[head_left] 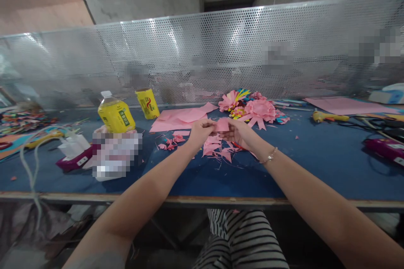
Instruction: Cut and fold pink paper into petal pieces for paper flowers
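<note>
Both of my hands meet over the middle of the blue table. Between them is a small piece of pink paper. My left hand pinches its left edge and my right hand pinches its right edge. Under the hands lies a heap of cut pink paper scraps. A bracelet sits on my right wrist. Behind the hands lie flat pink paper sheets and a cluster of finished paper flowers.
A yellow drink bottle and a yellow roll stand at the left. A white charger with cable lies nearer the left edge. A yellow glue gun and more pink paper are at the right. A perforated metal screen backs the table.
</note>
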Demonstrator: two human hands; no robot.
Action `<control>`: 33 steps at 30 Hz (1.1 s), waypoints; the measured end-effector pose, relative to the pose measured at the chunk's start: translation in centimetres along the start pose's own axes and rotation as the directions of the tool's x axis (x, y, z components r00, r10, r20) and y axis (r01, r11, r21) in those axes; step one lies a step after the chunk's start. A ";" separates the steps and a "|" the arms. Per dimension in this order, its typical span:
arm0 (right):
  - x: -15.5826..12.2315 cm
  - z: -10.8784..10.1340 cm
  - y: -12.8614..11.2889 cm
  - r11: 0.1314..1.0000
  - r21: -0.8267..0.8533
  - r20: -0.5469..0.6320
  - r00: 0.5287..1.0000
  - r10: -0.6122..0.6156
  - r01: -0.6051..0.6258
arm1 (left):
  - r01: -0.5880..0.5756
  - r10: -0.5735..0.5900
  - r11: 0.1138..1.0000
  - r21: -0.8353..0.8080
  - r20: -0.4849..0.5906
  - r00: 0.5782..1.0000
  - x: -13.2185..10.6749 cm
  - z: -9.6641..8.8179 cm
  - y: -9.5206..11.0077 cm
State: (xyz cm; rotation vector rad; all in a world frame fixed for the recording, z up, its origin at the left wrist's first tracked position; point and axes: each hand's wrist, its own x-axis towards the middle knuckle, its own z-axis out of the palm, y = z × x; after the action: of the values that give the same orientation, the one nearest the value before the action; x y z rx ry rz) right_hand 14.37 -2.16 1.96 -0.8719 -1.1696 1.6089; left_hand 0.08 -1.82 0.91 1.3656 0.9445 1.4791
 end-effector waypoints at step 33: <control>0.7 -0.5 0.8 0.908 -0.315 0.030 0.960 -0.279 0.274 | 0.030 -0.035 0.998 0.057 0.092 0.995 -0.4 0.0 0.5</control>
State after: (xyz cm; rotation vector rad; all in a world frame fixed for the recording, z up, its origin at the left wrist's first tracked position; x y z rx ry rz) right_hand 14.39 -1.43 1.07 -0.8708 -1.4957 1.1998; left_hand 0.05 -2.32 1.22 1.4402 0.9501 1.3616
